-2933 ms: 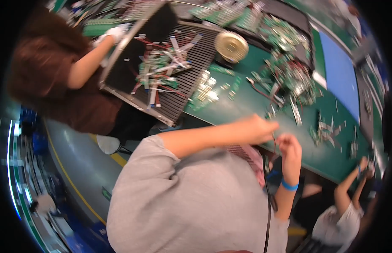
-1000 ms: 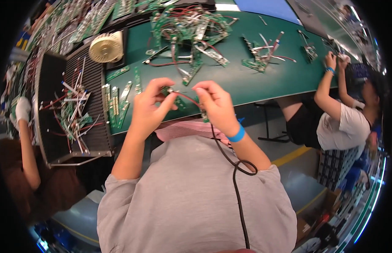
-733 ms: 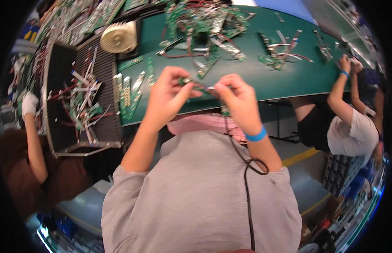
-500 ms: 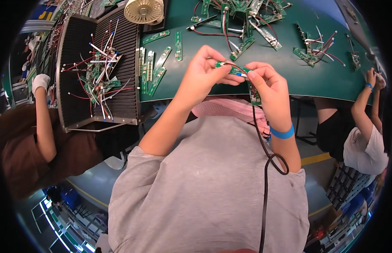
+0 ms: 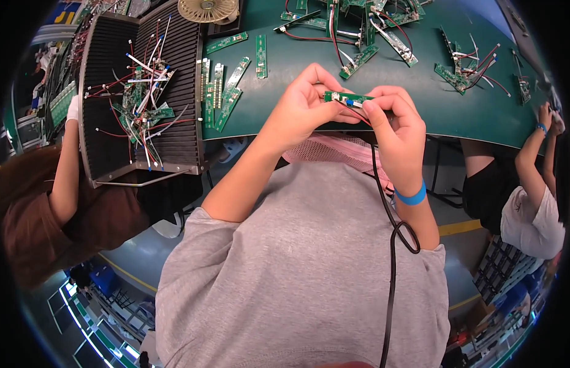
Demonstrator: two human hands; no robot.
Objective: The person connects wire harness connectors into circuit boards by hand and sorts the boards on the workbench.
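Observation:
Between my two hands, above the near edge of the table, is a narrow green circuit board [image 5: 363,98]. A short white ribbon cable with a blue end [image 5: 353,103] lies across it, and thin red and black wires run below. My left hand [image 5: 304,104] pinches the board's left end between thumb and fingers. At the right end my right hand [image 5: 396,126] is closed, its thumb pressing by the ribbon cable. The fingers hide what lies under the board. A blue band [image 5: 412,194] circles my right wrist, with a black cord [image 5: 392,270] hanging nearby.
Left stands a black ribbed rack [image 5: 181,138] holding wired boards [image 5: 135,116]. Loose boards [image 5: 260,56] lie beside it, below a small fan [image 5: 208,8]. A heap of wired boards [image 5: 364,24] lies at the back; another cluster [image 5: 461,70] sits right. Co-workers are on both sides.
The board between my hands has turned more level, and its wires have shifted to the near side. A board end below my right hand is now hidden. The left co-worker's gloved hand moved to the rack.

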